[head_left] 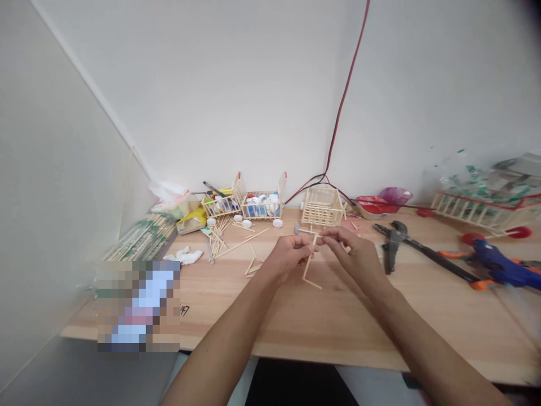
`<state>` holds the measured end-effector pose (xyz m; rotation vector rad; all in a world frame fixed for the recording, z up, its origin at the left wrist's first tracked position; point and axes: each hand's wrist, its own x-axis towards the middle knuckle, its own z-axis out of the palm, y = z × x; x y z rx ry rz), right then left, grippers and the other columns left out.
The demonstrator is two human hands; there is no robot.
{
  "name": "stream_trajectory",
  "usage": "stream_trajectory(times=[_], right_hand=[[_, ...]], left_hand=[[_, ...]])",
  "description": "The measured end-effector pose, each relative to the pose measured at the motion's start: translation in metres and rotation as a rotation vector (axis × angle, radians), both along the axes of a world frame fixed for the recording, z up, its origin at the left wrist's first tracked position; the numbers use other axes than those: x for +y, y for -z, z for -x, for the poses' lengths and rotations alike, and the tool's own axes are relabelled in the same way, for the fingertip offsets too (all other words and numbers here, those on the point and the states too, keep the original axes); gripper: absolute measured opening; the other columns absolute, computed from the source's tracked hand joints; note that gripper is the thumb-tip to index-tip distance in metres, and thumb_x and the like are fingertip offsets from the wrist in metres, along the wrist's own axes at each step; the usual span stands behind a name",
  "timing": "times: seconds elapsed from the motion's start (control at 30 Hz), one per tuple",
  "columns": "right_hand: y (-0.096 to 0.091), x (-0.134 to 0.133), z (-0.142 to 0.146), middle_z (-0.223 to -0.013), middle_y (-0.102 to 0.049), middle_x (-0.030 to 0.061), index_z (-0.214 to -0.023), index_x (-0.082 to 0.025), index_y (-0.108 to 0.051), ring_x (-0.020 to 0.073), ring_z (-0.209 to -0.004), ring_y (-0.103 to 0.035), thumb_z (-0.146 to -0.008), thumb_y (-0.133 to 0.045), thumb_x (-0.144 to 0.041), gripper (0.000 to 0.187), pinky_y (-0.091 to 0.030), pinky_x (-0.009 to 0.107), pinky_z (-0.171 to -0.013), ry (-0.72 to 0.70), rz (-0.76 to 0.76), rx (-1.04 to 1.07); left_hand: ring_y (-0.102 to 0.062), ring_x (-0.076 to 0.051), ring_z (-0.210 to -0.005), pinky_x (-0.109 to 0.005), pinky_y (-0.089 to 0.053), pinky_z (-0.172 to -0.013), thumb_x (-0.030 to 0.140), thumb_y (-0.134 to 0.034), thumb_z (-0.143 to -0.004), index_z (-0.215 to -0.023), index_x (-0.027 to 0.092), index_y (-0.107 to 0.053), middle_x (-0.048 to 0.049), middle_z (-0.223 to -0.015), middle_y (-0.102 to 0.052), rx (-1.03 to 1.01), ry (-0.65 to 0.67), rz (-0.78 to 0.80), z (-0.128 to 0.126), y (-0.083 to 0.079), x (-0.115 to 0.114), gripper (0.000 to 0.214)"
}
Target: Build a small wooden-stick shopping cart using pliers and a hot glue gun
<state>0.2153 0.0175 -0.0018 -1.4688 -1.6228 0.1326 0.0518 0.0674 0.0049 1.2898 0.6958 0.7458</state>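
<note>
Both hands meet over the middle of the wooden table (pixel 321 321). My left hand (pixel 287 255) is closed in a pinch on a small frame of thin wooden sticks (pixel 309 269) that hangs down with a bent lower end. My right hand (pixel 353 252) is also closed, its fingertips pinching the top of the same stick frame. A short stick with a small grey cap (pixel 303 230) lies just behind the hands.
An open stick-built box (pixel 323 207) stands behind the hands. Two stick baskets (pixel 247 203) with bottle caps sit at back left beside loose sticks (pixel 236 242). Black pliers (pixel 395 239) and a blue glue gun (pixel 501 265) lie right. A red cable (pixel 342 107) runs down the wall.
</note>
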Motion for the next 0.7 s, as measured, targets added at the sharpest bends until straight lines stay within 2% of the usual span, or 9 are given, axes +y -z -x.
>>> stream_trajectory(times=[0.7], right_hand=[[0.0013, 0.0008, -0.0008, -0.082, -0.073, 0.0013, -0.094, -0.022, -0.065, 0.0184, -0.076, -0.063, -0.089, -0.053, -0.032, 0.016, -0.043, 0.028, -0.068, -0.001, 0.008, 0.001]], left_hand=[[-0.039, -0.006, -0.052, -0.022, -0.027, -0.053, 0.039, -0.074, -0.062, -0.073, 0.009, -0.064, 0.002, -0.059, -0.05, 0.01, -0.007, 0.007, 0.0007, -0.0013, -0.0004, 0.033]])
